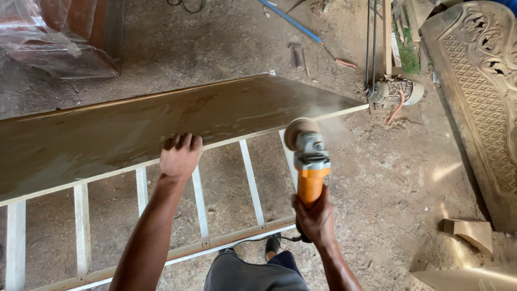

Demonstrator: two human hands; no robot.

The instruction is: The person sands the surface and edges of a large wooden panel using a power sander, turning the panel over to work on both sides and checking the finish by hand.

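A long brown wooden board lies across a white slatted frame. My left hand presses on the board's near edge, fingers curled over it. My right hand grips the orange body of an angle grinder. Its round sanding disc sits against the board's near edge, toward the right end, with a haze of dust around it.
The floor is packed dirt with sawdust. A carved wooden panel leans at the right. An electric motor sits past the board's right end. A wood block lies at lower right, plastic-wrapped furniture at upper left.
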